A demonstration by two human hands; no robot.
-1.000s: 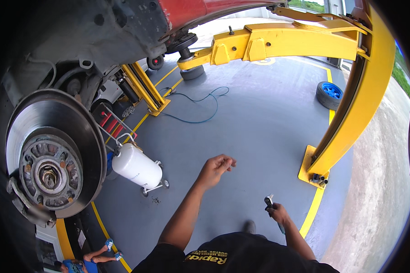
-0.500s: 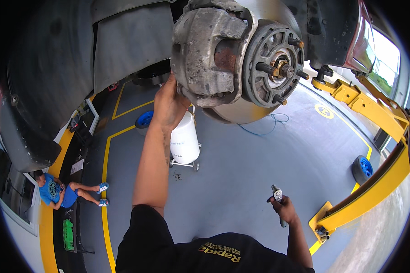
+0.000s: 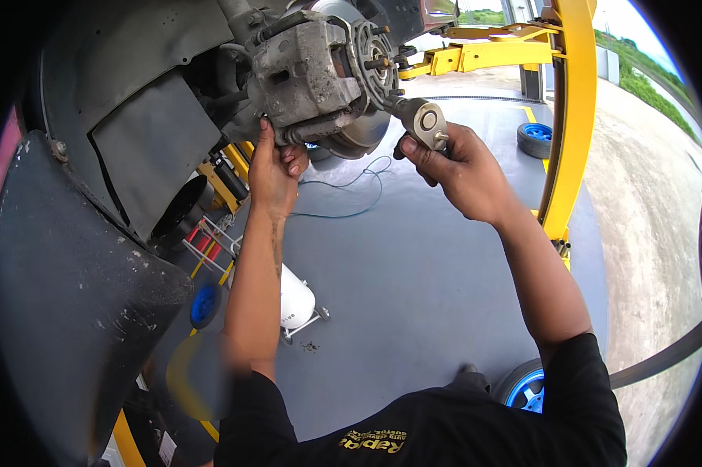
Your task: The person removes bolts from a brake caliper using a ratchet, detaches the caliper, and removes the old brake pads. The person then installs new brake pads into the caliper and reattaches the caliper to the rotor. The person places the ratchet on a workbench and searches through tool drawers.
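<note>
The right hand (image 3: pixel 464 171) is closed round a ratchet (image 3: pixel 427 121), whose head juts ahead of the thumb; probably stiff, weighty metal, best held by its handle. The left hand (image 3: pixel 275 171) has curled fingers beneath the brake caliper (image 3: pixel 304 78), its grip unclear. The caliper, just above, looks heavy and rigid, with its lower edge offering a hold.

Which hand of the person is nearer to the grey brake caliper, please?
Left. The left hand is at the lower edge of the caliper; the right hand is farther off, rightward, holding a ratchet.
</note>
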